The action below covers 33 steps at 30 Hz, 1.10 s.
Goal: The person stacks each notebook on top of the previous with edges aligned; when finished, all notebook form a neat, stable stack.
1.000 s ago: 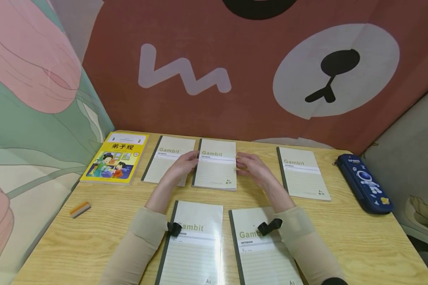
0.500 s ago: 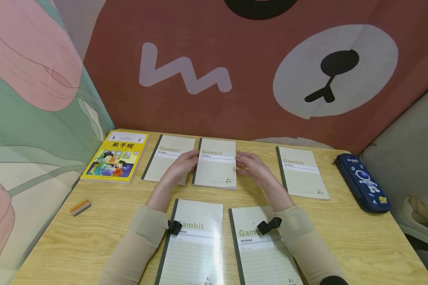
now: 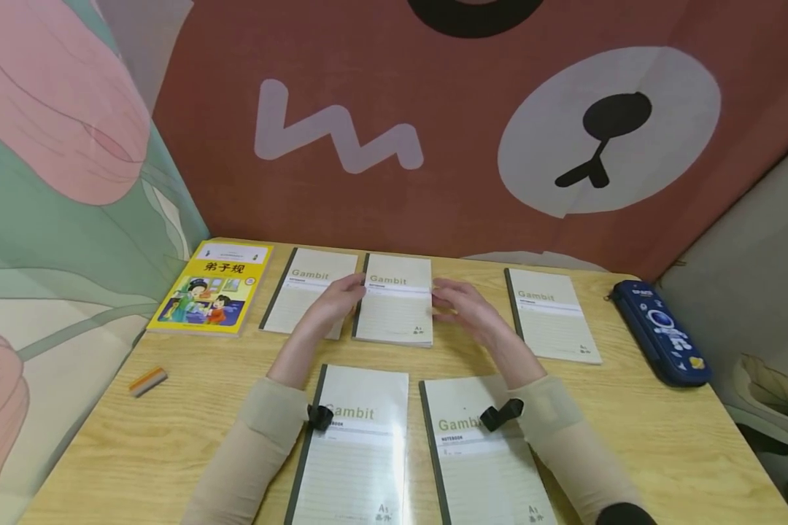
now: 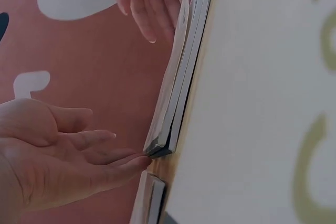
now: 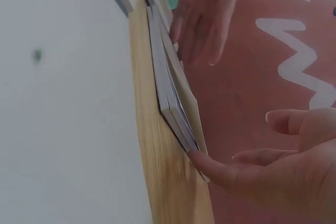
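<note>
At the back middle of the table lies a white Gambit notebook (image 3: 394, 310) with a dark spine. Side-on in the left wrist view, its page edges (image 4: 184, 72) show two layers, like one notebook on another, and the top cover lifts a little. My left hand (image 3: 331, 302) touches the spine side with fairly straight fingertips. On the opposite side my right hand (image 3: 470, 310) has its fingertips against the edge, and the right wrist view shows a little finger (image 5: 210, 166) at the lower corner. Neither hand curls round the notebook.
Another Gambit notebook (image 3: 302, 292) lies just left, partly behind my left hand, beside a yellow picture book (image 3: 213, 288). A further notebook (image 3: 554, 313) and a blue pencil case (image 3: 659, 332) are to the right. Two notebooks (image 3: 361, 467) lie in front; an eraser (image 3: 148, 381) sits left.
The view has shifted slightly. Both hands stay at the sides of the middle notebook, and nothing on the table has visibly moved.
</note>
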{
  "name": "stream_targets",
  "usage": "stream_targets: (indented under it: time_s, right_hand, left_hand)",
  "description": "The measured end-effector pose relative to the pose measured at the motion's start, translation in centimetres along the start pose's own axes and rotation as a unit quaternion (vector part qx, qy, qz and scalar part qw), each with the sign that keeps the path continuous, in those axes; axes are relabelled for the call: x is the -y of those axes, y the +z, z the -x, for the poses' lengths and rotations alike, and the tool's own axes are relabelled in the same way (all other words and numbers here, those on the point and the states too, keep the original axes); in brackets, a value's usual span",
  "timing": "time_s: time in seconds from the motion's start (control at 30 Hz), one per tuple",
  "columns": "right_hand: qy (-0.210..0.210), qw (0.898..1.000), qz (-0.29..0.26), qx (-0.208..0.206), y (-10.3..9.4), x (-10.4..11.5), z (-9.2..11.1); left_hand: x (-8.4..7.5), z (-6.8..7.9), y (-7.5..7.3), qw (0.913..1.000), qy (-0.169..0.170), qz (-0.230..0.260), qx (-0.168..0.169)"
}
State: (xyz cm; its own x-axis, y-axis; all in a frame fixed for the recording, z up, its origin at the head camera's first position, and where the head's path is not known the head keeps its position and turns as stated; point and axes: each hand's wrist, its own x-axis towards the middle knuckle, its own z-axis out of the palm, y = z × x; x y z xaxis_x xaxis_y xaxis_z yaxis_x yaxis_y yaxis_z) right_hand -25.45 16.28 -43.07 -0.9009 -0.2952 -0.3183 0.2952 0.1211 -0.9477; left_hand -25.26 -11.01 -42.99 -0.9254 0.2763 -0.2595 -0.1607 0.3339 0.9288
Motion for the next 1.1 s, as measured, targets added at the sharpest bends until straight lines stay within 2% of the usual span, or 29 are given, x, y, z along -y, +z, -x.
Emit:
stream_targets:
  time_s: [0.2,0.27,0.33,0.5,0.7,0.83,0.97,1.1]
  right_hand:
    - [-0.022,0.998,0.056,0.012,-1.1,0.0,2.3]
    - [-0.039,0.996,0.082,0.013,-1.6,-0.2,3.2]
    - [-0.053,0.993,0.104,0.015,-2.1,-0.5,4.1]
    - [-0.066,0.985,0.155,0.020,-3.4,-1.1,6.6]
    - [-0.077,0.975,0.207,0.007,-4.6,-1.9,9.4]
    - [-0.084,0.967,0.242,-0.015,-5.4,-2.6,11.3]
    - [-0.073,0.956,0.283,-0.037,-5.9,-3.4,13.2]
    - [-0.046,0.950,0.308,-0.036,-5.7,-3.9,14.7]
  left_hand:
    - [-0.8,1.1,1.2,0.9972,0.031,-0.042,-0.054]
    - [-1.0,1.6,2.0,0.9967,0.033,-0.046,-0.059]
    - [-1.2,2.3,2.9,0.9980,0.031,-0.030,-0.045]
    - [-1.9,4.4,4.9,0.9992,0.004,0.037,0.016]
    - [-2.1,6.9,6.5,0.9967,-0.017,0.053,0.060]
    - [-1.9,8.5,7.6,0.9953,-0.016,0.062,0.073]
    - [-1.7,10.2,9.7,0.9939,-0.014,0.074,0.081]
    - [-1.6,11.6,12.0,0.9967,-0.005,0.036,0.073]
